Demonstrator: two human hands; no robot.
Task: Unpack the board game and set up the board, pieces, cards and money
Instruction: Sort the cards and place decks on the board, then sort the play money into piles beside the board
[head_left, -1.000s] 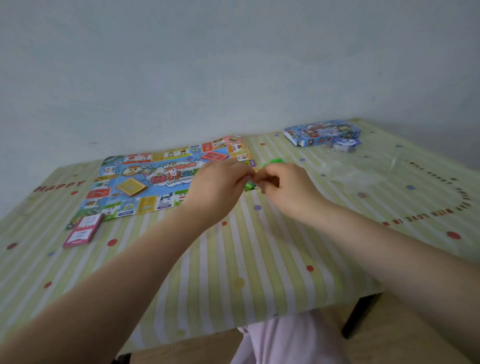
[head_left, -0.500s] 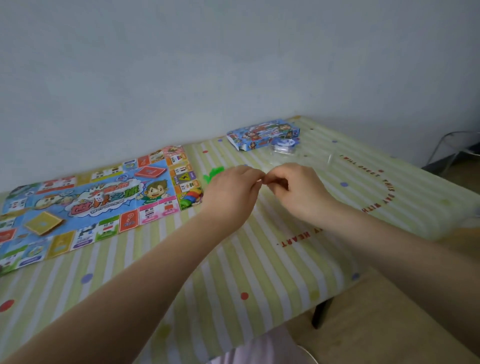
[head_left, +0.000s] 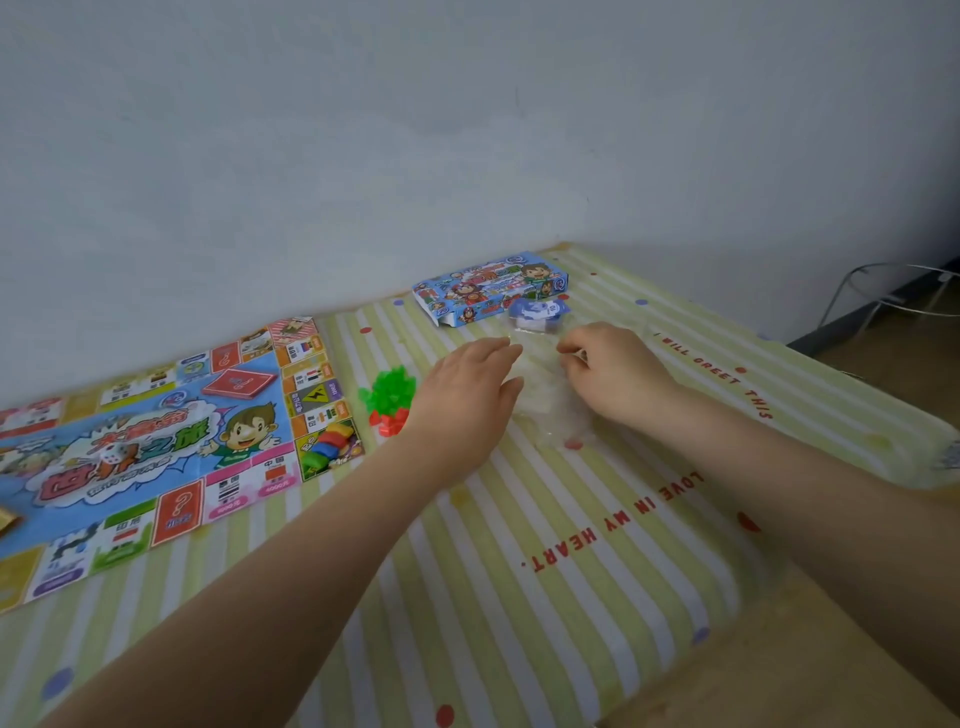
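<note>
The colourful game board (head_left: 156, 441) lies flat at the left of the striped table (head_left: 519, 597), with a red card deck (head_left: 239, 384) and a white die (head_left: 111, 457) on it. Small green pieces (head_left: 389, 389) and red pieces (head_left: 389, 422) sit in a pile just right of the board. A crumpled clear plastic bag (head_left: 545, 410) lies between my hands. My left hand (head_left: 467, 400) reaches over it with fingers nearly straight, touching its left edge. My right hand (head_left: 613, 369) has curled fingers that pinch the bag's top right.
The blue game box (head_left: 488, 288) lies at the back near the wall, with a blue-and-white bundle (head_left: 535, 314) in front of it. The table's right edge drops to a wooden floor (head_left: 883, 353), where a wire frame (head_left: 893, 291) stands.
My hands have moved right and farther back, toward the box, and drawn apart. The left hand's pinch has relaxed to straight fingers. The view has swung right; green and red pieces now show beside the board.
</note>
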